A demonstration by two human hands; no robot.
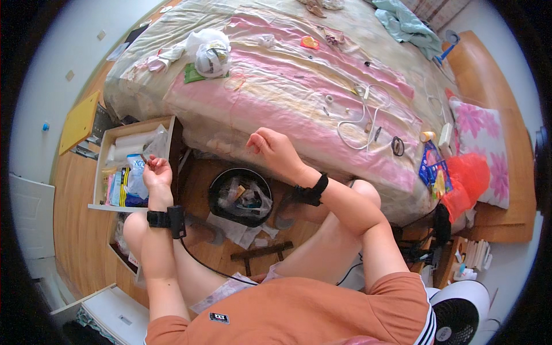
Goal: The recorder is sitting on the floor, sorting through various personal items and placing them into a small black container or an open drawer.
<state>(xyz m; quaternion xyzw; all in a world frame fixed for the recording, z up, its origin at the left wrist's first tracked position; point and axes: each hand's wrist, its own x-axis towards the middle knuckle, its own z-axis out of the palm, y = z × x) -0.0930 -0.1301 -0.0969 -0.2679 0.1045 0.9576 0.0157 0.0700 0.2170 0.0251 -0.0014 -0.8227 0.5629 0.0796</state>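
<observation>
My left hand (pixel 157 172) is palm up beside the open drawer (pixel 129 207), its fingers closed on a small thin brown object (pixel 145 159) that I cannot identify. My right hand (pixel 272 148) hangs at the bed's near edge, fingers curled; whether something small is between them cannot be told. A tangle of thin red string (pixel 235 81) lies on the striped bed sheet (pixel 276 103), one strand running down towards my right hand. White cord (pixel 366 116), a roll of white tape (pixel 329 99) and a black coiled band (pixel 397 146) lie farther right on the sheet.
A round black bin (pixel 211 200) with plastic waste stands on the floor between my legs. The drawer holds bags and packets. White plastic bags (pixel 211 56) sit on the bed at back left, a red bag (pixel 465 181) at right. A white fan (pixel 461 310) stands at lower right.
</observation>
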